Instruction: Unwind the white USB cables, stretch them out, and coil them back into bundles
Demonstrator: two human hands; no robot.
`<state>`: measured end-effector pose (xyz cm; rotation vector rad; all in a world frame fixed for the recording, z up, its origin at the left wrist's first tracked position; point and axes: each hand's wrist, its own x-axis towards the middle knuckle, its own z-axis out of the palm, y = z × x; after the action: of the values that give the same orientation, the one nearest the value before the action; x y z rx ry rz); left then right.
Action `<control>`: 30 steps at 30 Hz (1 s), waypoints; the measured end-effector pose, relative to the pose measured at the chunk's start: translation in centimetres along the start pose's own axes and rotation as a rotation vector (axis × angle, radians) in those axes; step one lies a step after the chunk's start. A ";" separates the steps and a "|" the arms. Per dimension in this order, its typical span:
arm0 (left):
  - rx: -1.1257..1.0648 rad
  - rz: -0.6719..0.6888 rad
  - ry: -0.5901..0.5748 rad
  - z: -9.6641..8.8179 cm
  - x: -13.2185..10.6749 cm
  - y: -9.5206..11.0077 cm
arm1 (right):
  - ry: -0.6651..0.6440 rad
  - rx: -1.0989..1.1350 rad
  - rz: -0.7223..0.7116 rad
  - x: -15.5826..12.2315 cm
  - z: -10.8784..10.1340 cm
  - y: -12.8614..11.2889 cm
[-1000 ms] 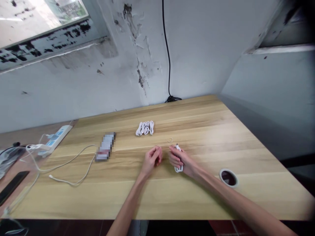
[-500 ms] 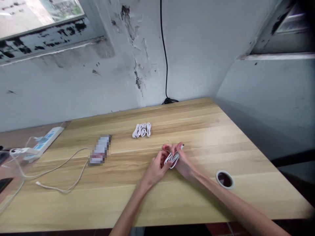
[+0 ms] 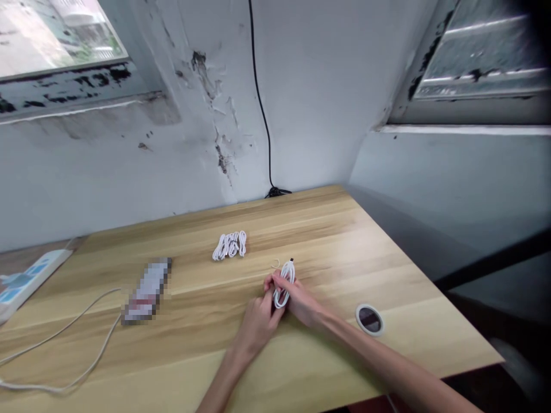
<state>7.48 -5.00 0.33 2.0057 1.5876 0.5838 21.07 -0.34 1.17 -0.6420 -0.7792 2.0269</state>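
- Cable [image 3: 283, 296], white and wound into a long narrow coil, is held just above the surface [image 3: 193, 350], near the middle; its dark-tipped plug [image 3: 291, 260] is pointed toward the far side.
- The coil is gripped by the right hand [image 3: 298, 301], whose fingers are bent closely around it, with white strands left exposed.
- The left hand [image 3: 256, 321] is set against the near left end of the coil, its fingers curled and partly hidden; whether anything is pinched between them cannot be told.
- Just beyond the hands, a thin pale open loop [image 3: 275, 264] is seen on the surface.
- Farther off and to the left, white bundled cables [image 3: 229, 245] are laid together, with a dark band seen around their middle.
- On the left, a phone-like device [image 3: 147, 289], blurred into large squares, is placed well apart from the hands; a pale cord [image 3: 45, 389] is stretched from beside it toward the left edge.
- At the far left, a white power strip [image 3: 37, 278] with blue sockets is partly cut off from view.
- On the right, a round white-rimmed opening [image 3: 369, 319] is set beside the right forearm.
- Along the far side, a black wire [image 3: 260, 103] is hung down the chipped wall [image 3: 310, 86] and gathered in a tangle at the far edge.
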 end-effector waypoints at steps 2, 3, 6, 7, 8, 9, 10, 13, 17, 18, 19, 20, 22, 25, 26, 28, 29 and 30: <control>-0.007 0.018 0.012 -0.3 0.1 0.2 | 0.025 -0.005 -0.057 0.4 -0.2 -0.7; -0.010 0.028 0.023 -0.4 0.1 0.3 | 0.047 -0.021 -0.108 0.7 -0.5 -1.0; -0.022 0.040 0.096 -0.8 0.2 0.3 | 0.148 -0.013 -0.225 1.6 -1.5 -1.9; -0.030 0.030 0.134 -1.0 0.3 0.2 | 0.177 0.018 -0.234 1.9 -1.8 -2.1; -0.034 0.013 0.177 -1.1 0.5 0.0 | 0.195 0.049 -0.234 2.1 -2.1 -2.3; -0.035 -0.002 0.221 -1.3 0.8 -0.3 | 0.202 0.071 -0.228 2.2 -2.3 -2.4; -0.033 -0.012 0.260 -1.5 1.3 -0.5 | 0.203 0.075 -0.226 2.3 -2.4 -2.4; -0.018 0.021 0.309 -2.2 3.2 -1.5 | 0.194 0.024 -0.225 2.2 -2.4 -2.2; -0.009 0.105 0.247 -3.0 6.2 -2.5 | 0.182 -0.023 -0.186 1.9 -2.0 -2.1; -0.004 0.123 0.220 -3.0 6.8 -2.7 | 0.177 -0.020 -0.182 1.9 -1.9 -2.1; 0.003 0.139 0.193 -3.0 7.2 -2.8 | 0.168 -0.014 -0.180 1.8 -1.9 -2.2; 0.012 0.153 0.165 -2.9 7.6 -2.9 | 0.155 -0.009 -0.182 1.8 -1.8 -2.3; 0.034 0.174 0.127 -2.7 7.9 -3.0 | 0.126 -0.003 -0.187 1.7 -1.7 -2.4; 0.058 0.196 0.108 -2.4 8.1 -3.1 | 0.111 -0.009 -0.175 1.6 -1.6 -2.2; 0.050 0.199 0.108 -2.3 8.2 -3.1 | 0.114 -0.018 -0.168 1.6 -1.7 -2.0; -0.012 0.200 0.112 -2.4 8.5 -3.3 | 0.121 -0.063 -0.152 1.6 -1.9 -1.6; -0.079 0.189 0.122 -2.4 8.7 -3.5 | 0.117 -0.101 -0.146 1.6 -2.0 -1.3; -0.161 0.169 0.143 -2.5 9.0 -3.7 | 0.108 -0.148 -0.139 1.6 -2.2 -1.0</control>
<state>5.17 4.82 0.16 2.0260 1.4081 0.9085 22.27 2.09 0.21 -0.7533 -0.8902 1.8056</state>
